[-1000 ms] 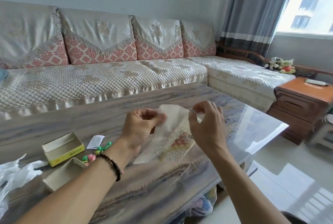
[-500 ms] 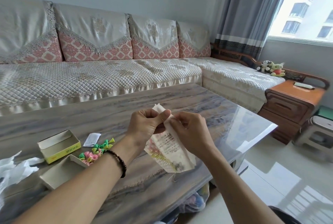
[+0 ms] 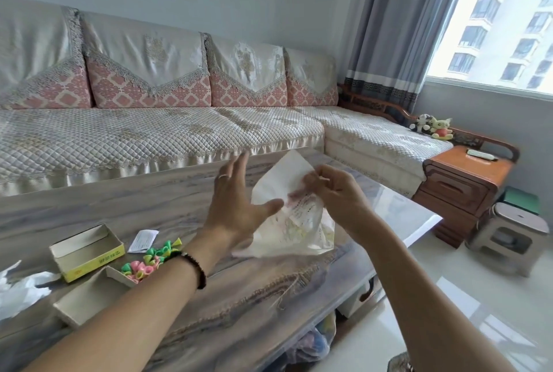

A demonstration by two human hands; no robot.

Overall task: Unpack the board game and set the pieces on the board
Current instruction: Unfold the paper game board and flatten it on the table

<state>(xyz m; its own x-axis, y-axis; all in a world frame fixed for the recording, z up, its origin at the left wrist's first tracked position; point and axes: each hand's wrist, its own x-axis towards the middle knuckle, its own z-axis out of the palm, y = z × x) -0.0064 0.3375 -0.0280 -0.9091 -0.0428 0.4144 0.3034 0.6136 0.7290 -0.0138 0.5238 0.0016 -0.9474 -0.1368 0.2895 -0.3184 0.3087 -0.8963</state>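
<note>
Board sheet (image 3: 287, 216): thin paper/plastic game board, part-folded & crumpled; held in air above table, between both hands, not yet laid flat; print (pink/yellow marks) faces roughly toward camera, blurred, can't read
Axis: long axis runs approx upper tip to lower edge, slightly tilted; top corner points up & away toward sofa; lower edge hangs near tabletop, touching or not — can't tell
R hand (image 3: 335, 192): fingers curled, pinching upper-right part of sheet; motion blur on fingertips
L hand (image 3: 236, 207): fingers straight & spread, released; thumb tip at sheet's left edge, maybe touching; grips nothing; ring on one finger, bead bracelet at wrist
Pieces (image 3: 151, 258): pink, green, yellow cone pawns in loose heap on table, left of sheet, well apart from it; some spill over box rim; none on board
Box tray (image 3: 88, 252): yellow-sided, open, upright, holds nothing visible
Box lid/2nd tray (image 3: 89, 297): open, just beside heap, near table's front edge
Slip (image 3: 143, 240): small white paper, flat, between tray & heap
Wrapper (image 3: 21, 285): torn white scrap, far left
Table (image 3: 119, 207): marble-look, glossy
Done (judged): box opened, pieces out, sheet out
Left (judged): finish unfolding, flatten sheet on table, set pawns on it; prob. under halfway
Risk: flimsy sheet may curl back along folds
</note>
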